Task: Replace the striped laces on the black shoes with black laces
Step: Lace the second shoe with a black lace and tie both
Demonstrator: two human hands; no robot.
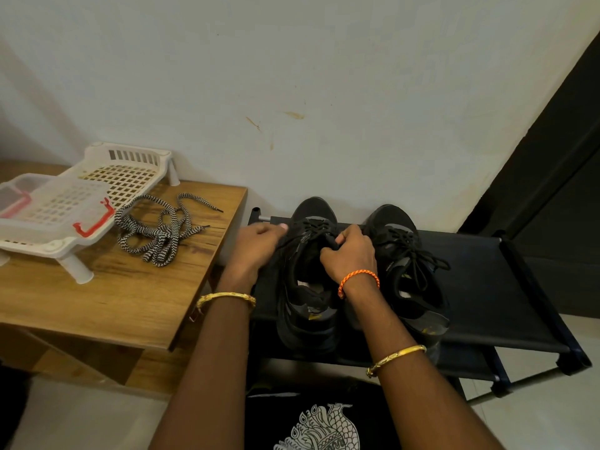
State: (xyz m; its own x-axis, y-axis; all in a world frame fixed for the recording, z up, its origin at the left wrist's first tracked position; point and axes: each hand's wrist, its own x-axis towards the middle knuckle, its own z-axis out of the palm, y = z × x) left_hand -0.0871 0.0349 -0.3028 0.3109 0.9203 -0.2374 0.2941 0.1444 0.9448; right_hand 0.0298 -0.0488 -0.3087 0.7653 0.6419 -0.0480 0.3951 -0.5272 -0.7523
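Observation:
Two black shoes stand side by side on a black fabric rack (487, 287), toes toward the wall. The left shoe (308, 306) carries black laces, and both my hands work at its tongue. My left hand (256, 245) pinches a black lace at the shoe's left side. My right hand (349, 251) grips the black lace over the tongue with curled fingers. The right shoe (409, 264) is laced in black with a loose bow (422, 258). The striped black-and-white laces (159, 232) lie in a loose heap on the wooden table (113, 303) to the left.
A white plastic slotted rack (107, 177) with a clear, red-clipped container (39, 203) on it sits at the table's back left. A white wall rises right behind the shoes. A dark door (558, 177) stands at the right. Pale floor shows below the rack.

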